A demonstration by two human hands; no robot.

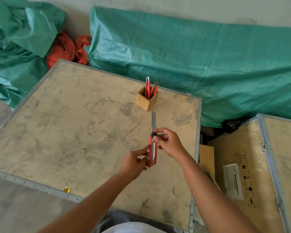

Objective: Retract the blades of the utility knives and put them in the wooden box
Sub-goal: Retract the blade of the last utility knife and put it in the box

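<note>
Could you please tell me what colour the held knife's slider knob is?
Black, seen in the head view.

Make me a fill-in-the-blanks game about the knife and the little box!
1. The knife in the person's hands has a ____ handle.
2. Its blade is sticking ____ of the handle.
3. The right hand pinches the knife's black ____.
4. The knives in the wooden box stand ____.

Missing words: red; out; knob; upright

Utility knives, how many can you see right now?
3: one utility knife held in both hands, blade out; two knives standing in the wooden box. More may be hidden inside.
</note>
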